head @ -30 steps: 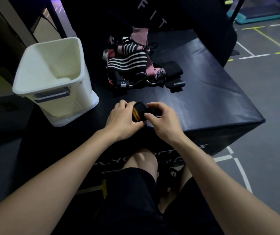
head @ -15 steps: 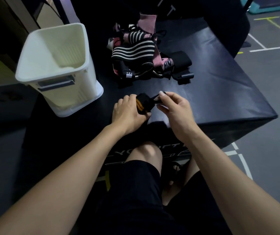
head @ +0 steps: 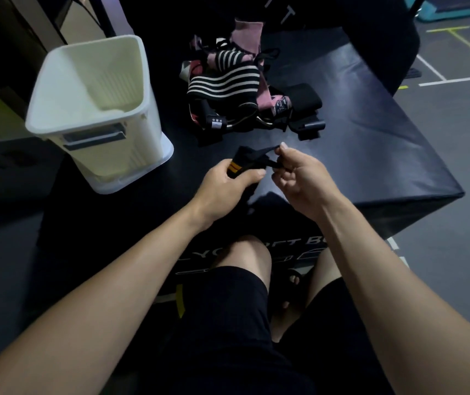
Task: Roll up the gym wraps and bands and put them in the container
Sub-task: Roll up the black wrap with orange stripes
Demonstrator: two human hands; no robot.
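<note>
I see my left hand (head: 225, 185) curled round a rolled black wrist wrap (head: 246, 163) with 2 orange stripes, held just above the near part of the black plyo box (head: 370, 143). My right hand (head: 299, 175) pinches the wrap's thin black strap end (head: 268, 151) between thumb and fingers, drawn out a little to the right of the roll; its other fingers are loosely curled. The 2 hands are close together, just apart.

The white plastic container (head: 94, 109) stands on the box's left side, well to the left of my hands, open at the top; I cannot tell whether anything lies inside. Further back in the middle of the box lies the pile of unrolled wraps and bands (head: 236, 89): a black band with white stripes (head: 222, 81) on top, pink fabric (head: 246, 35) behind it, and a black wrap (head: 305, 98) on the pile's right.
</note>
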